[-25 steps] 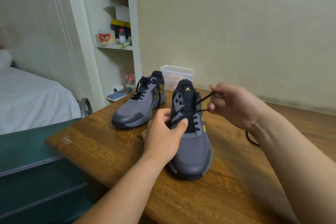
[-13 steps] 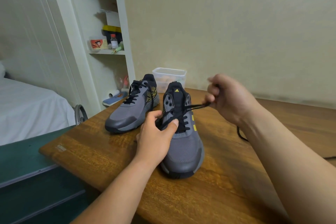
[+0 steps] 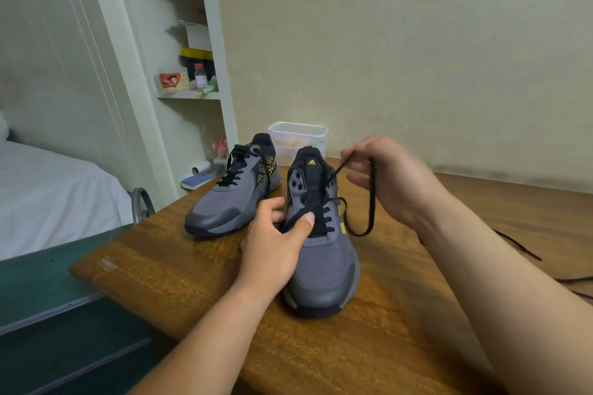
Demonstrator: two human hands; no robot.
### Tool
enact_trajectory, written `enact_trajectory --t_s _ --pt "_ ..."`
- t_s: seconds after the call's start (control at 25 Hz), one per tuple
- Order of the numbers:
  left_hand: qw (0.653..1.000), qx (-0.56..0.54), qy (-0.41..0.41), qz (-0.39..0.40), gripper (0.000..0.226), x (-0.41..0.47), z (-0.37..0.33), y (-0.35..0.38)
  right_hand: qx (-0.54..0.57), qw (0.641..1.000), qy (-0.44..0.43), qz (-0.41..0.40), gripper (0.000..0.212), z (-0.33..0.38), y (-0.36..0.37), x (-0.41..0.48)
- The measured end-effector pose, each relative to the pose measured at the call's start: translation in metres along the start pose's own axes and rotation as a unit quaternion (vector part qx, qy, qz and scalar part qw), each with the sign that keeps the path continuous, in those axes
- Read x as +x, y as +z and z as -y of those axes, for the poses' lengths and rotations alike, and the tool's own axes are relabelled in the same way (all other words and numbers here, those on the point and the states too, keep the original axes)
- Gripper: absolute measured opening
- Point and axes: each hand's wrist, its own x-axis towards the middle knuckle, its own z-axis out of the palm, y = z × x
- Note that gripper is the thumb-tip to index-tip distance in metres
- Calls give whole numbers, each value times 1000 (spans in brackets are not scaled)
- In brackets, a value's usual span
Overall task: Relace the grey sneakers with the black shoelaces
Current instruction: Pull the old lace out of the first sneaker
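Two grey sneakers stand on a wooden table (image 3: 369, 346). The far left sneaker (image 3: 229, 199) is laced in black up its front. The near sneaker (image 3: 322, 261) points toward me, partly laced. My left hand (image 3: 276, 245) grips its left side, thumb pressing a strand of black shoelace at the eyelets. My right hand (image 3: 390, 178) is raised to the right of the tongue and pinches the black shoelace (image 3: 370, 202), which hangs below it in a slack loop down to the shoe's right side.
A clear plastic tub (image 3: 298, 138) stands behind the sneakers against the wall. More black lace (image 3: 519, 245) lies on the table at the right. A white shelf unit (image 3: 189, 80) with small items stands at the back left, and a bed (image 3: 48, 189) is beyond the table's left edge.
The lace was taut between the shoe and my right hand; now it hangs slack in a loop under that hand. My left hand keeps its grip on the near sneaker.
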Motion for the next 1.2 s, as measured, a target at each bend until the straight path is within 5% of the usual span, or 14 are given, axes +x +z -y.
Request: enact_trajectory --t_s 0.08,0.12,0.2,0.24,0.36,0.44,0.52,0.64,0.76,0.84,0.92,1.2 --pt "1000 -2 -4 -3 75 0 -2 0 199 979 26 -43 23 10 -6 2" --pt "1000 -3 -5 -5 75 0 -2 0 192 979 29 -53 24 11 -11 2" --pt "1000 -7 -9 -3 73 0 -3 -1 -66 997 24 -35 22 3 -17 2" --pt "1000 -7 -8 1 73 -1 -3 -1 -248 968 29 -17 19 -5 -18 2" --pt "1000 0 9 -5 57 -3 -3 -1 -610 791 40 -21 29 -28 -21 2" --pt "998 19 51 -32 32 -4 -4 -3 -661 746 -34 -71 35 -25 -12 -3" --pt "992 45 108 -55 22 -6 -7 -5 -602 790 -100 -59 22 -19 -5 -4" --pt "981 53 181 -39 31 -11 -12 -8 -486 872 -48 23 22 -22 12 -6" --pt "983 11 175 57 36 -13 -26 -17 -465 884 -36 24 31 -30 11 -6" --pt "988 -11 127 93 16 -3 -36 -24 -418 908 -12 19 40 -32 9 -5" --pt "988 56 112 96 16 11 -39 -27 -398 917 4 15 50 -35 11 -5" --pt "963 174 155 138 32 22 -39 -24 -440 897 -1 -40 37 -42 18 -4"
